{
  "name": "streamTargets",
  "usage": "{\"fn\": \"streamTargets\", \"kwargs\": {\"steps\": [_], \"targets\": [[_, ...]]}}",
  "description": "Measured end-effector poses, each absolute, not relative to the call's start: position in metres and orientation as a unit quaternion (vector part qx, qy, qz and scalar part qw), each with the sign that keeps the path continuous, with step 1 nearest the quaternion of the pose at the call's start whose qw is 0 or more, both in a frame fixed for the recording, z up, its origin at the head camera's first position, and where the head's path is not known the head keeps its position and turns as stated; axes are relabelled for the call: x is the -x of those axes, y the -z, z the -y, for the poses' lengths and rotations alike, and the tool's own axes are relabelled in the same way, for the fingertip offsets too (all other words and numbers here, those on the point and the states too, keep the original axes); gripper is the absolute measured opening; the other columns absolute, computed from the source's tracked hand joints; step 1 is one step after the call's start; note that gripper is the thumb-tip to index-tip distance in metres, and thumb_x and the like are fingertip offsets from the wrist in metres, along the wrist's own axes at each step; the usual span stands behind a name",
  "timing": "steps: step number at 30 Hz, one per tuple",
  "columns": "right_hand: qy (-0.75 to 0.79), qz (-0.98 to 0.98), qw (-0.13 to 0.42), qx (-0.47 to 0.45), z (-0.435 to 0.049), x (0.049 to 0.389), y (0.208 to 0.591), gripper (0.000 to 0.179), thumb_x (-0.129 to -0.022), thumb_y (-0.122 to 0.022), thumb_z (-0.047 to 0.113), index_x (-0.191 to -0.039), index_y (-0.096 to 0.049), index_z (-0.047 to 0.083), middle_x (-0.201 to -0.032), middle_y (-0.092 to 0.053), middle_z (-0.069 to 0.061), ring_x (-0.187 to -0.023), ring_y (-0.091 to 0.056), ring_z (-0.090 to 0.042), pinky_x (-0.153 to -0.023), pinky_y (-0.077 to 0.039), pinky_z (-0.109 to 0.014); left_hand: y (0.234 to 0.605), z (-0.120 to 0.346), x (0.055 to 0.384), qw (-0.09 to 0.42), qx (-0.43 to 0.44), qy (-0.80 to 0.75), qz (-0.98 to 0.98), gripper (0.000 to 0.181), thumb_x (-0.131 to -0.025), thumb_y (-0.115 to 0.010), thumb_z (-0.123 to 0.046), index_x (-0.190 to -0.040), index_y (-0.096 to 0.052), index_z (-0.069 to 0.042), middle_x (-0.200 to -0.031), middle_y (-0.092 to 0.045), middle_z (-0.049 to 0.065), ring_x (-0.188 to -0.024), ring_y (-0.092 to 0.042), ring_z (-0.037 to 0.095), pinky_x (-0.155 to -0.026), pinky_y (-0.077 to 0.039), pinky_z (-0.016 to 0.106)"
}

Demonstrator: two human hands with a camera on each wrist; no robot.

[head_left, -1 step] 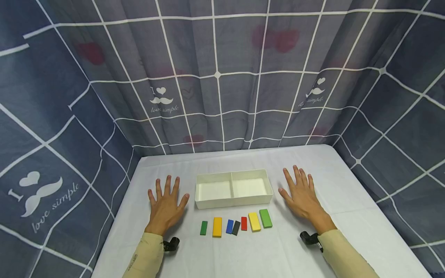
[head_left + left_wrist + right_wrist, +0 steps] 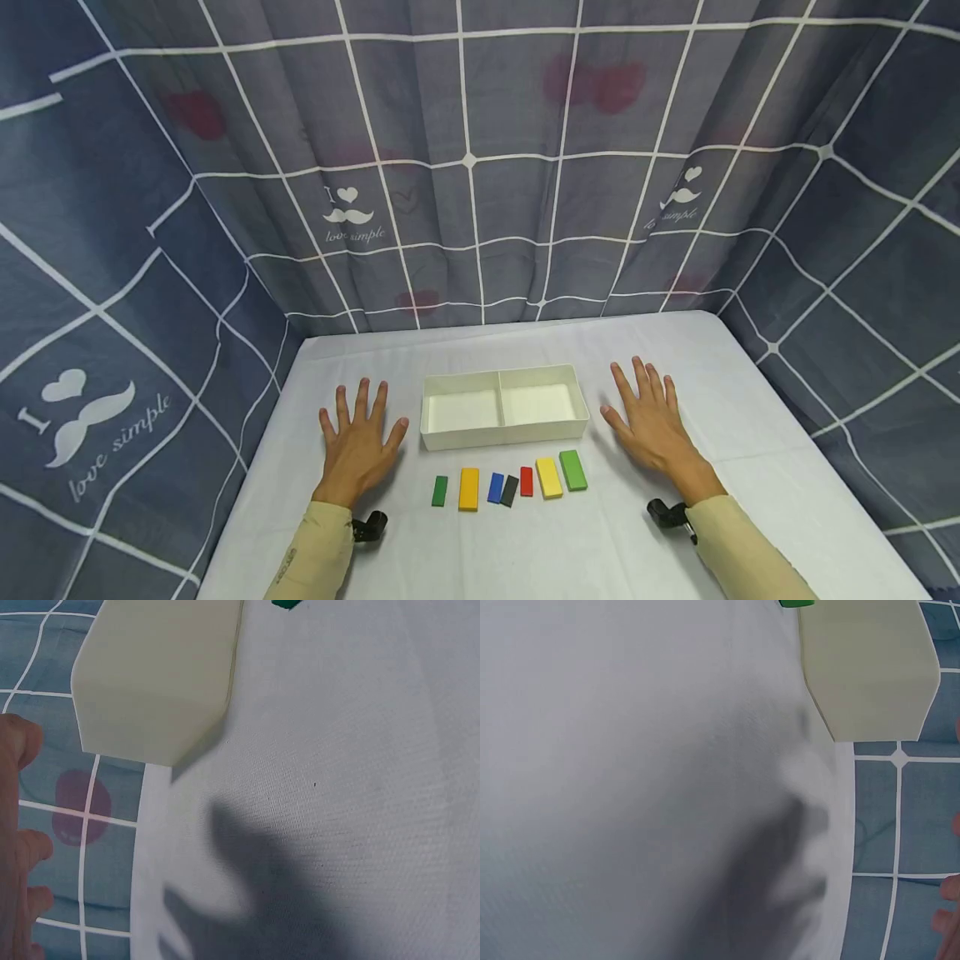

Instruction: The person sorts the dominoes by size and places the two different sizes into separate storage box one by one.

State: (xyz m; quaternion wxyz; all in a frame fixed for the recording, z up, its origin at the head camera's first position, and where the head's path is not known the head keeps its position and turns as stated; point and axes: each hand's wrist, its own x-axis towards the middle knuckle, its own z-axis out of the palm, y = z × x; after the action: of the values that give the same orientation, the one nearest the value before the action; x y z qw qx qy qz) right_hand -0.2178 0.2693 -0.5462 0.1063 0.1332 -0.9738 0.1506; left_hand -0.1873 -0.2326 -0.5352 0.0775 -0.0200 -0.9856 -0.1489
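My left hand [image 2: 357, 452] is spread palm down, left of a white two-compartment box [image 2: 465, 439], and holds nothing. My right hand [image 2: 655, 427], fingers also spread, is on the box's right side with nothing in its grasp. In front of the box lies a row of several blocks: dark green [image 2: 439, 492], orange-yellow [image 2: 468, 490], blue [image 2: 496, 488], black [image 2: 509, 492], red [image 2: 527, 482], yellow [image 2: 549, 479] and light green [image 2: 573, 471]. Each wrist view shows one end of the box, some fingertips at the border and a hand's shadow.
A white cloth [image 2: 525, 558] covers the table. Dark grey-blue curtains [image 2: 420, 100] with white grid lines stand behind it and along both sides. Black wrist cameras sit by the left cuff [image 2: 370, 527] and the right cuff [image 2: 666, 514].
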Motion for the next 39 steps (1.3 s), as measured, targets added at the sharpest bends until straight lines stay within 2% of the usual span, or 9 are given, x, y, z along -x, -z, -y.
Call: {"fn": "streamTargets", "kwargs": {"steps": [12, 15, 22, 31, 35, 37, 39], "targets": [[-0.174, 0.968, 0.11, -0.144, -0.27, 0.213, 0.547, 0.076, -0.113, -0.052, 0.044, -0.174, -0.026, 0.008, -0.178, -0.016, -0.033, -0.165, -0.013, -0.056, -0.133, -0.007, -0.072, 0.534, 0.236, 0.183, 0.08, 0.02, 0.167, 0.983, 0.083, -0.111, -0.048, -0.06, -0.175, -0.027, -0.012, -0.182, -0.015, 0.023, -0.167, 0.006, 0.056, -0.126, 0.005, 0.084], [-0.187, 0.963, 0.123, -0.153, -0.27, 0.211, 0.546, 0.074, -0.112, -0.054, 0.04, -0.173, -0.029, 0.006, -0.177, -0.02, -0.034, -0.164, -0.018, -0.056, -0.133, -0.012, -0.071, 0.533, 0.235, 0.184, 0.079, 0.023, 0.176, 0.981, 0.082, -0.111, -0.048, -0.059, -0.175, -0.026, -0.012, -0.183, -0.015, 0.023, -0.167, 0.004, 0.056, -0.127, 0.004, 0.084], [-0.232, 0.947, 0.136, -0.175, -0.268, 0.206, 0.535, 0.07, -0.111, -0.06, 0.033, -0.17, -0.035, 0.006, -0.175, -0.028, -0.03, -0.161, -0.027, -0.054, -0.128, -0.027, -0.072, 0.531, 0.229, 0.186, 0.111, 0.04, 0.192, 0.974, 0.083, -0.111, -0.052, -0.055, -0.176, -0.023, -0.012, -0.182, -0.021, 0.022, -0.168, -0.006, 0.054, -0.128, -0.009, 0.082], [-0.278, 0.928, 0.162, -0.187, -0.266, 0.193, 0.516, 0.069, -0.104, -0.075, 0.027, -0.164, -0.048, 0.009, -0.167, -0.05, -0.017, -0.151, -0.05, -0.044, -0.118, -0.045, -0.069, 0.523, 0.215, 0.192, 0.143, 0.071, 0.246, 0.956, 0.084, -0.11, -0.054, -0.053, -0.177, -0.021, -0.014, -0.181, -0.023, 0.021, -0.169, -0.01, 0.05, -0.132, -0.009, 0.075], [-0.28, 0.923, 0.181, -0.194, -0.264, 0.187, 0.509, 0.071, -0.097, -0.084, 0.025, -0.16, -0.056, 0.009, -0.16, -0.06, -0.014, -0.145, -0.059, -0.04, -0.117, -0.05, -0.06, 0.52, 0.21, 0.194, 0.151, 0.087, 0.279, 0.944, 0.083, -0.11, -0.055, -0.051, -0.177, -0.02, -0.016, -0.182, -0.023, 0.018, -0.17, -0.01, 0.047, -0.135, -0.008, 0.071], [-0.283, 0.919, 0.188, -0.198, -0.263, 0.185, 0.507, 0.071, -0.093, -0.088, 0.024, -0.157, -0.059, 0.011, -0.156, -0.064, -0.011, -0.142, -0.063, -0.037, -0.119, -0.051, -0.045, 0.519, 0.208, 0.196, 0.15, 0.094, 0.295, 0.939, 0.083, -0.11, -0.056, -0.048, -0.177, -0.02, -0.017, -0.182, -0.023, 0.017, -0.17, -0.011, 0.046, -0.135, -0.008, 0.071], [-0.289, 0.915, 0.195, -0.204, -0.263, 0.183, 0.505, 0.07, -0.09, -0.091, 0.022, -0.154, -0.063, 0.012, -0.152, -0.068, -0.009, -0.138, -0.066, -0.035, -0.12, -0.048, -0.026, 0.519, 0.206, 0.198, 0.146, 0.099, 0.312, 0.934, 0.083, -0.11, -0.056, -0.047, -0.177, -0.02, -0.016, -0.183, -0.022, 0.016, -0.17, -0.012, 0.045, -0.136, -0.01, 0.07]]}}
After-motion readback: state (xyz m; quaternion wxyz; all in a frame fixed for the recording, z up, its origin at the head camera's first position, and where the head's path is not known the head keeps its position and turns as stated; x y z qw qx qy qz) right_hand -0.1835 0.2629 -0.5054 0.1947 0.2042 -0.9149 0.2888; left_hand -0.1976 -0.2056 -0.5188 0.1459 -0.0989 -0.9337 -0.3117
